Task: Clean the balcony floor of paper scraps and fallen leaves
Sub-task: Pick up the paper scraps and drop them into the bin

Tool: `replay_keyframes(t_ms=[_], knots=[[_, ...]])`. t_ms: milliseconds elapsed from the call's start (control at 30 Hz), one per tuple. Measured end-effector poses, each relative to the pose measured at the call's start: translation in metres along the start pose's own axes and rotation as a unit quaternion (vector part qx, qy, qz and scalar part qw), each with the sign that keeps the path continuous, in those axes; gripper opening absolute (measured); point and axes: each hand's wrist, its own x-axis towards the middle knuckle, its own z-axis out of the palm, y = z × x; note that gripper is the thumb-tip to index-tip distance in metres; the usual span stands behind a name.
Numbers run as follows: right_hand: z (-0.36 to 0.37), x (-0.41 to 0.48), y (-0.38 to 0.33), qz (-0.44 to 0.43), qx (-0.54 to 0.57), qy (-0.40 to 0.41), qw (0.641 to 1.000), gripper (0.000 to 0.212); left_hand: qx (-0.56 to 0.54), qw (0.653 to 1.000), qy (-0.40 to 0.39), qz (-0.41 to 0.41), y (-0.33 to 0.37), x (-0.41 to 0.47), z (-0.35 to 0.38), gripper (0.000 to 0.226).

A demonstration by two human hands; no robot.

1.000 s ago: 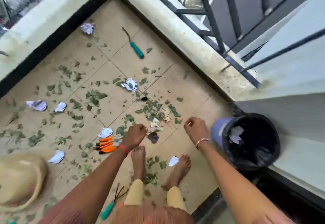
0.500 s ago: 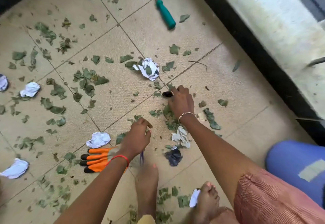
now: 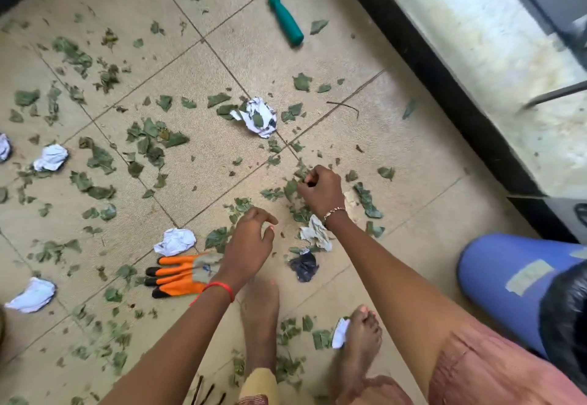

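Green leaf bits point(image 3: 149, 147) lie scattered over the beige tiled floor point(image 3: 413, 156). Crumpled white paper scraps sit at the centre point(image 3: 259, 117), beside the gloves point(image 3: 174, 242), at the left point(image 3: 50, 157), at the lower left point(image 3: 31, 295) and by my right wrist point(image 3: 316, 233). A dark crumpled scrap point(image 3: 303, 266) lies below that one. My right hand point(image 3: 320, 190) is low over a leaf patch, its fingers curled round something small and dark. My left hand point(image 3: 251, 242) hovers with loosely curved fingers and holds nothing.
A blue bin point(image 3: 508, 284) with a black liner stands at the lower right. Orange gloves point(image 3: 181, 276) lie left of my left wrist. A teal-handled tool point(image 3: 286, 20) lies at the top, near the dark base of the pale ledge point(image 3: 476, 55). My bare feet stand below my hands.
The view has dropped from the whole balcony to the floor. My right hand reached to a small dark thing on the tiles, then curled its fingers and drew back slightly. My left hand stayed low.
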Motion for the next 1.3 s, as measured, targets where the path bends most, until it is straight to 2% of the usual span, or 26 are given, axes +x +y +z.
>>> replay_keyframes(t_ms=[133, 167, 233, 300, 433, 533, 700, 833, 900, 1033, 1133, 1167, 1233, 1300], knots=[[-0.035, -0.057, 0.017, 0.102, 0.118, 0.002, 0.988, 0.01, -0.011, 0.998, -0.056, 0.019, 0.054, -0.03, -0.001, 0.017], [-0.042, -0.071, 0.027, 0.133, 0.128, 0.004, 0.983, 0.007, -0.008, 0.997, -0.076, 0.023, 0.066, -0.038, 0.001, 0.016], [-0.055, -0.1, 0.044, 0.186, 0.139, 0.012, 0.973, 0.018, 0.001, 0.993, -0.113, 0.032, 0.082, -0.051, 0.005, 0.017], [-0.072, -0.131, 0.061, 0.229, 0.15, 0.027, 0.961, 0.019, 0.024, 0.988, -0.145, 0.045, 0.096, -0.064, 0.011, 0.021], [-0.097, -0.193, 0.091, 0.267, 0.173, 0.061, 0.946, 0.015, 0.067, 0.972, -0.207, 0.086, 0.107, -0.091, 0.025, 0.022], [-0.097, -0.236, 0.11, 0.295, 0.162, 0.08, 0.938, 0.028, 0.107, 0.96, -0.238, 0.102, 0.105, -0.11, 0.036, 0.02], [-0.056, -0.26, 0.147, 0.324, 0.04, 0.035, 0.945, 0.011, 0.172, 0.952, -0.232, 0.099, 0.069, -0.115, 0.066, 0.022], [-0.012, -0.254, 0.18, 0.334, -0.015, 0.011, 0.942, 0.037, 0.221, 0.944, -0.219, 0.111, 0.032, -0.104, 0.095, 0.028], [0.007, -0.247, 0.196, 0.344, -0.02, 0.022, 0.939, 0.042, 0.248, 0.937, -0.214, 0.122, 0.015, -0.095, 0.107, 0.03], [0.043, -0.229, 0.224, 0.378, 0.014, 0.041, 0.925, 0.046, 0.274, 0.936, -0.183, 0.125, -0.019, -0.076, 0.126, 0.032], [0.057, -0.222, 0.236, 0.375, 0.036, 0.057, 0.925, 0.026, 0.297, 0.933, -0.169, 0.115, -0.034, -0.068, 0.135, 0.039], [0.058, -0.221, 0.239, 0.371, 0.044, 0.061, 0.925, 0.025, 0.307, 0.931, -0.166, 0.111, -0.038, -0.066, 0.137, 0.043], [0.053, -0.219, 0.24, 0.356, 0.091, 0.076, 0.927, 0.04, 0.321, 0.928, -0.158, 0.102, -0.041, -0.063, 0.139, 0.048], [0.04, -0.215, 0.233, 0.329, 0.153, 0.106, 0.926, 0.044, 0.324, 0.93, -0.143, 0.096, -0.039, -0.063, 0.138, 0.05]])
